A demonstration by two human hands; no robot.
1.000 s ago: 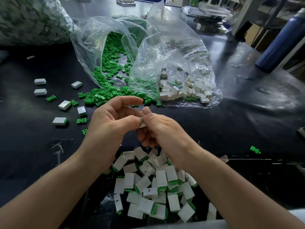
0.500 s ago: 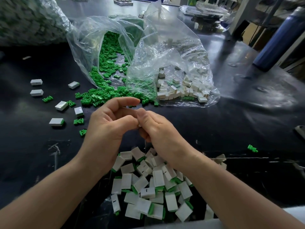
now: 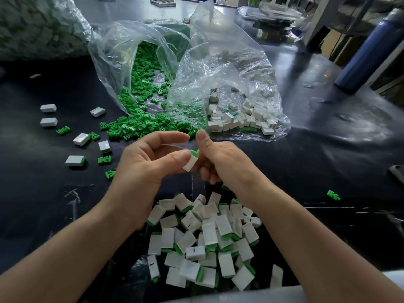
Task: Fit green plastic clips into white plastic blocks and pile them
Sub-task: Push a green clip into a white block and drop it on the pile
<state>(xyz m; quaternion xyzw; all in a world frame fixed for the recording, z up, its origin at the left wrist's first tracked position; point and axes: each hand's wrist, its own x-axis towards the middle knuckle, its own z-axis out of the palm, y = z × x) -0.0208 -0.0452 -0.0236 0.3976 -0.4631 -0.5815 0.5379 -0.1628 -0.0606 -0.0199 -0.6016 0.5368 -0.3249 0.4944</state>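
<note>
**Asker:** What lies closest to the viewer?

**Describer:** A pile of finished blocks [image 3: 209,237], white with green showing at one end, heaped on a black table [image 3: 306,171]. Two bare forearms reach in on either side of the pile.

**Asker:** And the hands?

**Describer:** They meet just above and beyond the pile. The left hand [image 3: 148,162] has its thumb curled onto a white block [image 3: 189,164], pinching it, with the forefinger stretched out free above. A green clip [image 3: 194,153] sticks out of the block's upper end. The right hand [image 3: 225,162] has its thumb raised and its other fingers curled against the block's far side. Whether they grip it, I cannot tell.

**Asker:** What is around the pile?

**Describer:** To the pile's right, well apart, lies one stray clip [image 3: 333,195]. To the pile's left and farther back, loose blocks [image 3: 75,160] and loose clips [image 3: 104,159] are scattered.

**Asker:** And farther away?

**Describer:** Beyond the pile, two clear plastic bags lie open towards it. The clip bag [image 3: 122,62] spills green clips onto the table. Touching it, the block bag [image 3: 240,68] holds white blocks. Far beyond the pile to the right stands a blue bottle [image 3: 369,51]
</note>
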